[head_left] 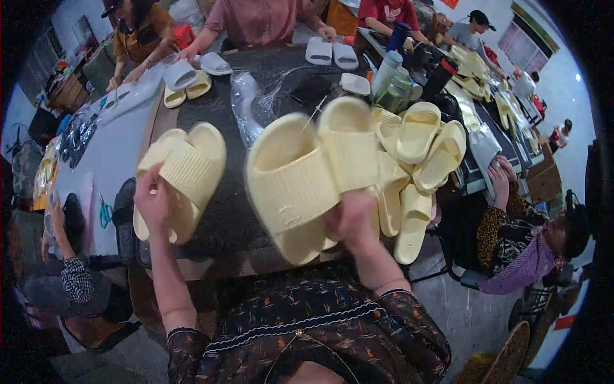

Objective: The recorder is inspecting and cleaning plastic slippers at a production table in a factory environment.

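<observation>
Right grip [355,214] on slippers [291,185], left grip [153,203] curled

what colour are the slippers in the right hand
The slippers are pale yellow, best seen in the head view.

One pale-yellow pair of slippers [190,169], ribbed on top, is held tilted and overlapping at the left, while a matching second pair [307,179], one slipper bearing an emblem [292,219], tilts near the centre.
</observation>
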`<state>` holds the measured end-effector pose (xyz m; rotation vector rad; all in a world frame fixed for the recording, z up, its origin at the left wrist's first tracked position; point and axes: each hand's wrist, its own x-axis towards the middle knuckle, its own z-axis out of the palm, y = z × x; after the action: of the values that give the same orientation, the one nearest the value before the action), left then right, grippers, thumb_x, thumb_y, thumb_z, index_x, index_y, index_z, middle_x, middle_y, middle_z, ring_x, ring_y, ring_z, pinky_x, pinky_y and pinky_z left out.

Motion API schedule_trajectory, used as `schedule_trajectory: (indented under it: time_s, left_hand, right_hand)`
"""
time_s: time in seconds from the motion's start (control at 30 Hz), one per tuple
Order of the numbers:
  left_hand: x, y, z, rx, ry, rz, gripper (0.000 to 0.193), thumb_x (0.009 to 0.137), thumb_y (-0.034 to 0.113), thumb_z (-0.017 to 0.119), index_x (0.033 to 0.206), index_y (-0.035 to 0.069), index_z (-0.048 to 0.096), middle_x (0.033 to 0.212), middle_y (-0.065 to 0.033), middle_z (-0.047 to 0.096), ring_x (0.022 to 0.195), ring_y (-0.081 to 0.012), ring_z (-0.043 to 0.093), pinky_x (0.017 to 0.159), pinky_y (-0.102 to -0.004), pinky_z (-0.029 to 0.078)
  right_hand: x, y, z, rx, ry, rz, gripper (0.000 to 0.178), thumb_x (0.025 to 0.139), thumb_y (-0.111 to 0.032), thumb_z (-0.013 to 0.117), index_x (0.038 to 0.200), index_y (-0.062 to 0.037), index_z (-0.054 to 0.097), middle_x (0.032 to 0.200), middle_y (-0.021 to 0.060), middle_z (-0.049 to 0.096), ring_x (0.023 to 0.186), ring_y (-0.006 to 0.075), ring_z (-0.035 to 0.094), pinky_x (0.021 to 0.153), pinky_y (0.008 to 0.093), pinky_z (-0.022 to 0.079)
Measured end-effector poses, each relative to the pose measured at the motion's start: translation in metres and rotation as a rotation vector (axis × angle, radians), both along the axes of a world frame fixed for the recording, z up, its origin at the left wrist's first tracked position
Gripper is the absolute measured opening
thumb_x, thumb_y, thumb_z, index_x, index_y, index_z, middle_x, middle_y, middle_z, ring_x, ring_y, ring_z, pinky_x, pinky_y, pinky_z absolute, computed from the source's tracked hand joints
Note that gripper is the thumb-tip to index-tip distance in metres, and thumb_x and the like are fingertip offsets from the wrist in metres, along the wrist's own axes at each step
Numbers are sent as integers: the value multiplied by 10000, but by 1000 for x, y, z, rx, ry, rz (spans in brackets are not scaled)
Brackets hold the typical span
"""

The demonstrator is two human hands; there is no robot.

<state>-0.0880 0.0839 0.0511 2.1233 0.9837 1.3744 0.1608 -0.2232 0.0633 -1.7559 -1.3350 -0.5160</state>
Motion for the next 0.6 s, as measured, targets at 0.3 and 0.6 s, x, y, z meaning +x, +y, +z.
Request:
schedule_trajectory:
  time_s: [0.3,0.6]
  left_hand:
    - [39,-101,-41,-333,147,-212,279,788,1,669,1050,83,715,914,-93,686,738,-177,647,658,-288,535]
    - [55,-117,-48,-476,123,-173,284,778,46,691,1047,129,721,819,-98,671,685,-168,656,635,-290,537]
  right_hand:
    - [181,-78,83,-215,-12,-909,350,782,-331,659,830,11,601,807,223,650,788,411,635,714,495,486]
    - [325,-116,87,-528,273,-1056,640,772,-614,614,1001,-20,680,940,187,697,892,343,666,807,442,490]
